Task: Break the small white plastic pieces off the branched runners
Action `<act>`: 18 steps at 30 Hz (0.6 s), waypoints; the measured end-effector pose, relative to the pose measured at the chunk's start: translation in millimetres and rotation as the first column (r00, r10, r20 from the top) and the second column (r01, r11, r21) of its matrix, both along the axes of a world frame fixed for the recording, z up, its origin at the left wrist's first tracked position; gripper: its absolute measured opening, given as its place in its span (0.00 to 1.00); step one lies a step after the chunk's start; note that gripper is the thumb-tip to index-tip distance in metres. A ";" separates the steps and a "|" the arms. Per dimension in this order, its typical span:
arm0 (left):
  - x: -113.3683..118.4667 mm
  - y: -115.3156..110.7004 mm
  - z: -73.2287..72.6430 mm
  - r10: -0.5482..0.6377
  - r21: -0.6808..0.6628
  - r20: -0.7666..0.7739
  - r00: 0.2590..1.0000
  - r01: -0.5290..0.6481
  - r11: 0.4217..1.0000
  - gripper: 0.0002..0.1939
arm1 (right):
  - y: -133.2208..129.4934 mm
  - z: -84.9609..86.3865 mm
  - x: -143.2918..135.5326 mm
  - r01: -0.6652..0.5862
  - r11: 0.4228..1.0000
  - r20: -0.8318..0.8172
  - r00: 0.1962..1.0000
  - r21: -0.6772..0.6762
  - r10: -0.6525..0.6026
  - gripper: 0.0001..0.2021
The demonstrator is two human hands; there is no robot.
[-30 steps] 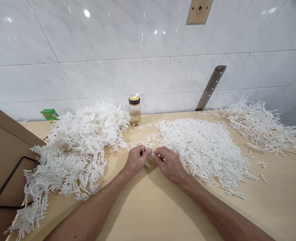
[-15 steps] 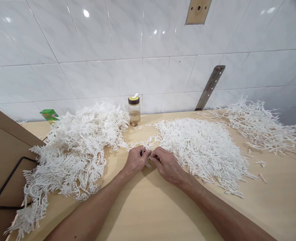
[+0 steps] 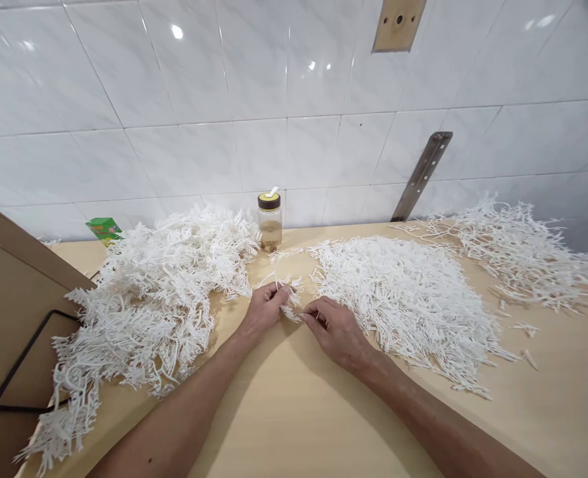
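Note:
My left hand [image 3: 267, 309] is closed around a white branched strand [image 3: 291, 312], its thin offshoots sticking out past the thumb and fingers. Just to the right, my right hand [image 3: 331, 328] pinches at a thin white tip of it between thumb and forefinger; the exact contact is too small to make out. Left of my hands lies a tall tangled heap of white branched strands [image 3: 169, 292]. On the right is a flatter pile of short thin white pieces [image 3: 403, 292]. A few loose white bits lie just beyond my fingers.
A clear bottle with a dark and yellow lid [image 3: 270, 222] stands near the tiled wall. Bare stringy white strands [image 3: 527, 252] lie at the far right. A green box [image 3: 103, 230], a brown panel [image 3: 15, 332] and a metal bracket [image 3: 422, 176] are also there.
My hands have drawn slightly apart, leaving a small gap with white offshoots showing in it. The view has shifted a little, moving everything slightly right in the picture.

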State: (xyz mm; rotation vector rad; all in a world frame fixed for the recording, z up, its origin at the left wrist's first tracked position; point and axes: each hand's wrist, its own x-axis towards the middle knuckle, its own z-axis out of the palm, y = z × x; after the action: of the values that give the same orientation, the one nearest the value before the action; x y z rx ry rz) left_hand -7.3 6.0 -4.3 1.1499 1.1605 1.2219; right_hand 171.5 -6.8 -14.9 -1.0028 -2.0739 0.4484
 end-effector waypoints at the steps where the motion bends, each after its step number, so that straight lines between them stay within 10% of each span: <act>1: 0.4 -1.0 2.4 -0.008 -0.033 0.040 0.999 0.010 0.999 0.22 | 2.1 0.0 2.0 0.008 1.000 -0.001 1.000 0.001 -0.008 0.06; 10: -3.4 -4.2 13.2 -0.033 -0.085 0.065 0.997 0.039 0.996 0.22 | 22.4 11.1 32.7 0.414 0.891 -0.095 0.910 0.188 -0.403 0.06; 18: -0.4 -3.4 4.6 -0.058 0.130 -0.165 0.984 0.081 0.988 0.26 | 14.0 2.2 16.5 0.271 0.962 -0.119 0.955 -0.027 -0.272 0.06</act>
State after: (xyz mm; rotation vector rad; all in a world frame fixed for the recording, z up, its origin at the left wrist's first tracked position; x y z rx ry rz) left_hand -7.7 2.6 0.2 1.4023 1.1597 1.1862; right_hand 188.0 7.2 -12.7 -1.2159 -1.7945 0.3678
